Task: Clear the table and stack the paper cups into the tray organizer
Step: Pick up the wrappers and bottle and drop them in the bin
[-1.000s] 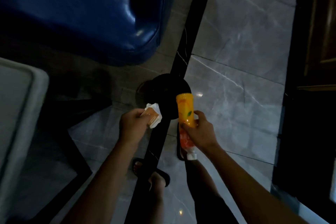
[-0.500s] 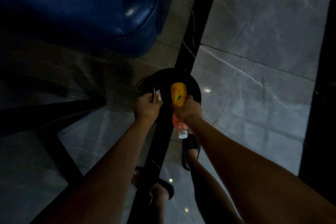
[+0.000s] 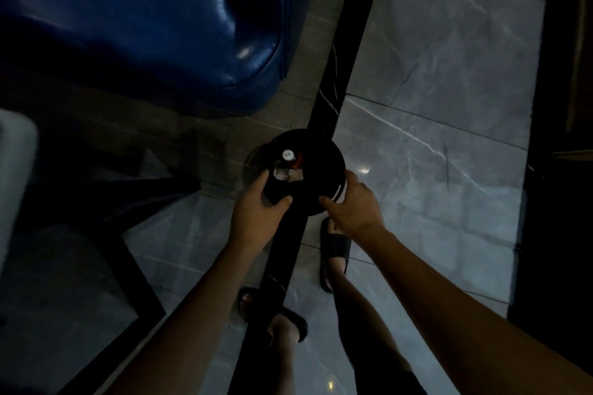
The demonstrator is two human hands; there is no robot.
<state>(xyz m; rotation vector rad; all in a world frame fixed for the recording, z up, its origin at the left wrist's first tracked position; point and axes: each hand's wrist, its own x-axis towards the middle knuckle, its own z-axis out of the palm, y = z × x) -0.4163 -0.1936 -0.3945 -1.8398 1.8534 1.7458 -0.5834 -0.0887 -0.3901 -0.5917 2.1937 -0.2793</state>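
Note:
A round black bin (image 3: 332, 154) stands on the floor below me. Inside it an orange drink bottle (image 3: 290, 156) points its white cap upward, and a crumpled white wrapper (image 3: 285, 174) lies just in front of the bottle. My left hand (image 3: 258, 207) hovers at the bin's near left rim, thumb and fingers apart, nothing in it. At the near right rim my right hand (image 3: 354, 202) also holds nothing, its fingers spread by the edge. The light is too dim to tell whether either hand touches the rim. No paper cups or tray organizer are in view.
A blue leather sofa (image 3: 144, 26) fills the upper left. The white table's corner (image 3: 16, 170) shows at the left, with its black legs (image 3: 128, 266) below. My feet in black sandals (image 3: 335, 247) stand on grey tiles. A dark cabinet (image 3: 564, 138) lines the right.
Both hands let go of their loads: the orange bottle and the white wrapper dropped into the bin. The hands now sit empty at its rim.

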